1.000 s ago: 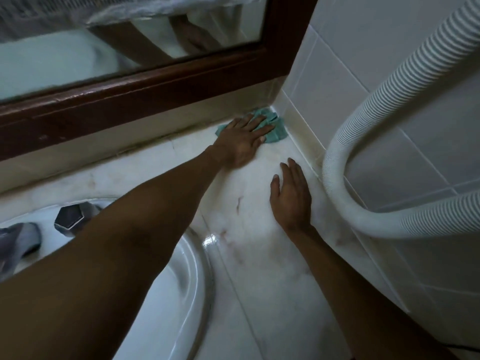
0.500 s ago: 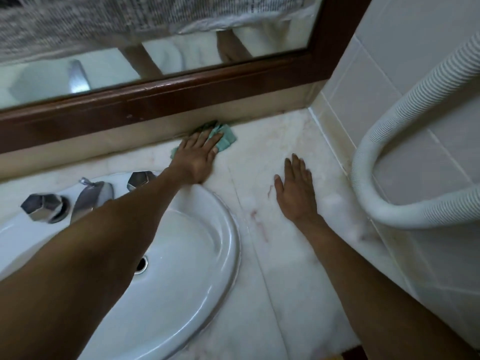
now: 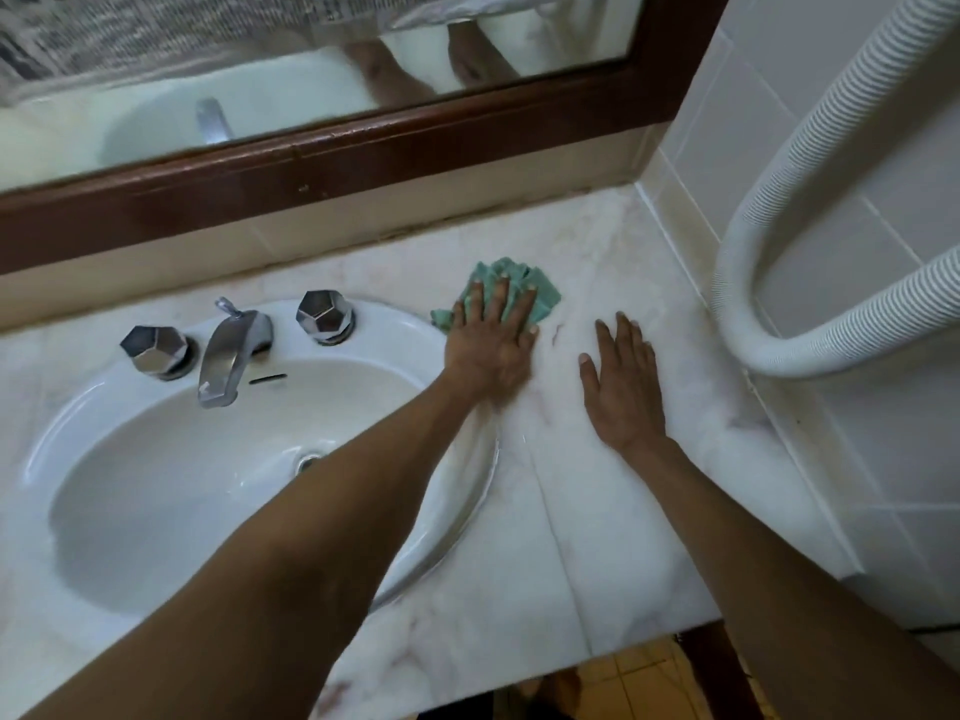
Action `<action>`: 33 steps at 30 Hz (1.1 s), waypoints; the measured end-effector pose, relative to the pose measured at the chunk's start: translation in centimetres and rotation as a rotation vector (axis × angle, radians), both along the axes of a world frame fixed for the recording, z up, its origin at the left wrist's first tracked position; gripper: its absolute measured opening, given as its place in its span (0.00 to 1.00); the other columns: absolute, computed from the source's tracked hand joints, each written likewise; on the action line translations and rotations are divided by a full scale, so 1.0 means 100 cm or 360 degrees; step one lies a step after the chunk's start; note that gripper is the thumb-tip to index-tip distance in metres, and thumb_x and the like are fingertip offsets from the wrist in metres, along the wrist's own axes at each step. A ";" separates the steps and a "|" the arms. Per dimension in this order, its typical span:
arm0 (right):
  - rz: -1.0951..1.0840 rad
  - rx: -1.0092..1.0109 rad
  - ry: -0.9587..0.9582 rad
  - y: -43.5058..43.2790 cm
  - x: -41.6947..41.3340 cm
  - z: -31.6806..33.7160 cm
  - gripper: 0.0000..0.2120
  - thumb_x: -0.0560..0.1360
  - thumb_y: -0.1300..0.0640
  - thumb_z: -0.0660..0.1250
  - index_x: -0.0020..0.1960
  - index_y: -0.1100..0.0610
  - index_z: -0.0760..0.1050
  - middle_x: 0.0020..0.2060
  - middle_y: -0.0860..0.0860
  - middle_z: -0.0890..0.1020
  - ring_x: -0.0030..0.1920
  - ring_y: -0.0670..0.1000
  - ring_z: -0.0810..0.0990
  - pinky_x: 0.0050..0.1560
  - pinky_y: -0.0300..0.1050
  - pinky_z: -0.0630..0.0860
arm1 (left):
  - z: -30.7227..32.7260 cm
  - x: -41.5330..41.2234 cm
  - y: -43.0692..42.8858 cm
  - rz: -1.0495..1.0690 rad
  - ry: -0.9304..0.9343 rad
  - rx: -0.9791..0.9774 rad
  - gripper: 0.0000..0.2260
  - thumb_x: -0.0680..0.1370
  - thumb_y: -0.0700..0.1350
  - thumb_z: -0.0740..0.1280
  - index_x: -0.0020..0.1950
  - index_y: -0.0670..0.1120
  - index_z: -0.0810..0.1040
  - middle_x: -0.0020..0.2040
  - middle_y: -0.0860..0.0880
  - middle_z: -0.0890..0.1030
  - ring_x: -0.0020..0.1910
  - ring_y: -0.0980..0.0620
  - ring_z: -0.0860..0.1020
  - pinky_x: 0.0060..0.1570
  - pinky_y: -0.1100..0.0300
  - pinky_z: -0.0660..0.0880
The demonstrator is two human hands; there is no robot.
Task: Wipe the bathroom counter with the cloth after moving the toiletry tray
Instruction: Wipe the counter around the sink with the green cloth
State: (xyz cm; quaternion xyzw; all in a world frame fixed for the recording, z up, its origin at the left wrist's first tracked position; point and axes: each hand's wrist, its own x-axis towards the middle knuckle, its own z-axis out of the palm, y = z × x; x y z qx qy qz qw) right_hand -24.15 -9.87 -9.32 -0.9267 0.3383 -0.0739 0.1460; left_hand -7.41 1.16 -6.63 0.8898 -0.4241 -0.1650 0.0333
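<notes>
A pale marble counter (image 3: 613, 511) runs under a dark-framed mirror (image 3: 415, 142), with a white sink (image 3: 208, 459) set in its left part and a ribbed hose (image 3: 769, 210) hanging along the tiled wall on the right. The cloth (image 3: 524, 283), a crumpled green wad, lies on the counter just beyond the sink rim and right of the right-hand tap knob (image 3: 324, 317). The left hand (image 3: 493, 340) is spread flat on it, fingers pressing it down, so that most of the cloth shows past the fingertips, toward the mirror. The right hand (image 3: 621, 381) rests open and empty on bare marble just beside it, palm down (a brace, by the look of it). No tray is in view. The left hand is thus the working one, and the unwiped stretch nearest it seems to be the marble toward the front edge and around the sink. A second ago the cloth was jammed in the far right corner against the tiles; half a second ago it sat at the back wall; now it is nearer the middle, while the right hand has hardly shifted.
</notes>
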 end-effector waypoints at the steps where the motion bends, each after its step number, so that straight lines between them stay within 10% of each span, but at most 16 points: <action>1: -0.0010 0.0013 -0.0008 0.003 -0.006 0.000 0.25 0.83 0.49 0.52 0.77 0.58 0.59 0.78 0.59 0.57 0.78 0.57 0.54 0.77 0.55 0.53 | -0.001 -0.016 0.001 -0.0036 0.0001 -0.0028 0.27 0.84 0.61 0.43 0.82 0.57 0.42 0.83 0.48 0.40 0.81 0.40 0.40 0.78 0.42 0.41; 19: 0.0102 0.0077 -0.0111 0.083 -0.149 0.005 0.23 0.83 0.51 0.53 0.75 0.60 0.63 0.77 0.59 0.61 0.77 0.57 0.57 0.77 0.56 0.51 | -0.004 -0.218 0.157 -0.0071 0.0017 -0.0299 0.23 0.85 0.56 0.45 0.82 0.60 0.49 0.83 0.52 0.48 0.82 0.48 0.44 0.79 0.47 0.43; 33: 0.0984 0.0475 -0.0481 0.292 -0.047 0.055 0.14 0.82 0.56 0.57 0.63 0.57 0.75 0.66 0.53 0.76 0.67 0.52 0.70 0.68 0.47 0.65 | 0.000 -0.226 0.437 0.0208 -0.0087 -0.0158 0.23 0.86 0.56 0.46 0.82 0.61 0.47 0.83 0.55 0.47 0.82 0.52 0.43 0.79 0.47 0.47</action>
